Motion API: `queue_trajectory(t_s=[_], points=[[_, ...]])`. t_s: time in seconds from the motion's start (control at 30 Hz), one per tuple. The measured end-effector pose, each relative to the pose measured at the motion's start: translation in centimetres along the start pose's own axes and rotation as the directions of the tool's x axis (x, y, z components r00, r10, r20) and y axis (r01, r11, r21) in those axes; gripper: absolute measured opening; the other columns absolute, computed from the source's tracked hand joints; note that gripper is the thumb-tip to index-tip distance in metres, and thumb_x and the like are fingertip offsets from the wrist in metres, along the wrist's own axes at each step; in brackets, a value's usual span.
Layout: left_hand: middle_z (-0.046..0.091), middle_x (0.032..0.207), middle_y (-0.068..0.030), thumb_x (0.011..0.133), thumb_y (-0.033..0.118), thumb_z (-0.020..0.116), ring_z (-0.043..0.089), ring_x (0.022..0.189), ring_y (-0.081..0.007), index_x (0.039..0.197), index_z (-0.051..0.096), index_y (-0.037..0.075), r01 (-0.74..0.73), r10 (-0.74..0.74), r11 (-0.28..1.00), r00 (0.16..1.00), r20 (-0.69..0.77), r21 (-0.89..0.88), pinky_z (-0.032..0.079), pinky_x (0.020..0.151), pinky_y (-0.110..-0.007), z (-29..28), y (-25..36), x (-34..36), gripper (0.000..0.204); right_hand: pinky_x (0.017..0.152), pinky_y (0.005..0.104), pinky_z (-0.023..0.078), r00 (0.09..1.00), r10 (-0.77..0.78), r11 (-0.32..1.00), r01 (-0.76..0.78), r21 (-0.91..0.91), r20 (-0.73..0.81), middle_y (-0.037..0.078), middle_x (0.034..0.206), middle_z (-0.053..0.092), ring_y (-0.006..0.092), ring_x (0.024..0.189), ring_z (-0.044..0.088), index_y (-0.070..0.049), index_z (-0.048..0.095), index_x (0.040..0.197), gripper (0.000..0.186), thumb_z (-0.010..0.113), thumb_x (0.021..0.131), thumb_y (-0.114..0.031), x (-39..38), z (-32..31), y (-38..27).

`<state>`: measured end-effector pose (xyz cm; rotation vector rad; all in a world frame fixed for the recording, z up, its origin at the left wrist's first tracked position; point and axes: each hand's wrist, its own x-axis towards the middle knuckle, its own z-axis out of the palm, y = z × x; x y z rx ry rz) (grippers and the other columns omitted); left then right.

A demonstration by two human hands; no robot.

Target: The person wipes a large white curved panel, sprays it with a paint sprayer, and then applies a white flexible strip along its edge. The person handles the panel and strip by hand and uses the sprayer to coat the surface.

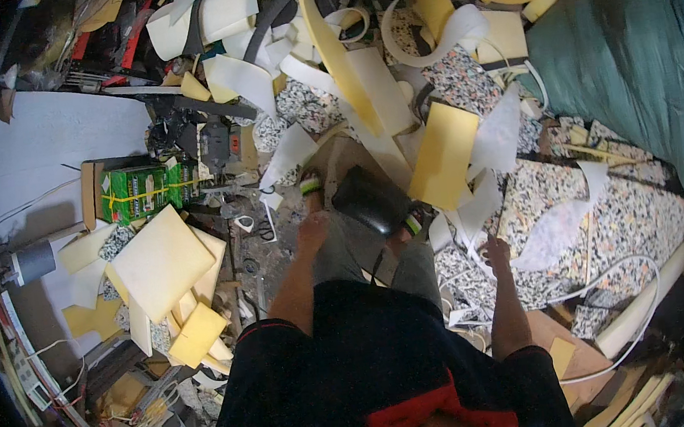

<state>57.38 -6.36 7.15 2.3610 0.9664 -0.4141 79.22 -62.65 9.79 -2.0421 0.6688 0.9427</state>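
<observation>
My left hand [313, 232] hangs beside my left leg, over the grey floor. Its fingers are too foreshortened to make out. Out to the right, my right hand [495, 255] has its fingers partly spread, with nothing visible in them. It is close to a thin white foam sheet [559, 231] and above speckled foam scraps [462, 271]. A shiny black cushion-like object [370, 202] lies between my feet. Just beyond my right foot, a yellow foam block [445, 155] leans on other offcuts.
Speckled foam slabs [637, 213] spread at the right below a large green wrapped bundle [619, 55]. Cream foam pieces [162, 263] are piled at the left, near green packages [135, 195]. Foam strips [336, 54] tangle ahead. A white hose [657, 279] curves at the lower right.
</observation>
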Motion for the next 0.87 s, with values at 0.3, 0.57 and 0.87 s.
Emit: queue_trajectory(t_s=[0.3,0.57,0.87], points=[[0.052,0.139,-0.0236,0.09,0.04,0.069,0.053,0.127,-0.0383,0.135,0.054,0.003,0.281,-0.279,0.959,0.928,0.248,0.026,0.044,0.104,-0.051,-2.3,7.1,10.2,0.06,0.04,0.0284,0.043,0.937,-0.345,0.904,0.314,-0.29,-0.06,0.0,0.068,0.056,0.0135,0.053,0.06,-0.012,0.063,0.1,0.031,0.062,0.099,-0.043,9.2,13.5,-4.6],[0.053,0.143,-0.0234,0.09,0.054,0.064,0.053,0.128,-0.0404,0.143,0.051,0.004,0.259,-0.236,0.964,0.935,0.264,-0.055,0.043,0.107,-0.056,-9.2,6.1,19.4,0.074,0.059,0.0388,0.053,0.804,-0.264,0.619,0.565,-0.546,0.532,0.008,0.077,0.064,0.0229,0.068,0.067,-0.006,0.068,0.105,0.041,0.062,0.097,-0.046,11.1,37.1,-24.6],[0.031,0.161,-0.0122,0.088,0.067,0.063,0.023,0.15,-0.04,0.152,0.044,0.016,0.689,-0.641,0.703,0.505,0.577,0.177,0.032,0.113,-0.062,-12.7,5.2,28.2,0.084,0.107,0.0463,0.045,0.691,-0.495,0.507,0.722,-0.47,0.527,0.025,0.132,0.063,0.0363,0.124,0.061,-0.01,0.051,0.146,0.059,0.06,0.097,-0.041,20.8,61.0,-57.3]])
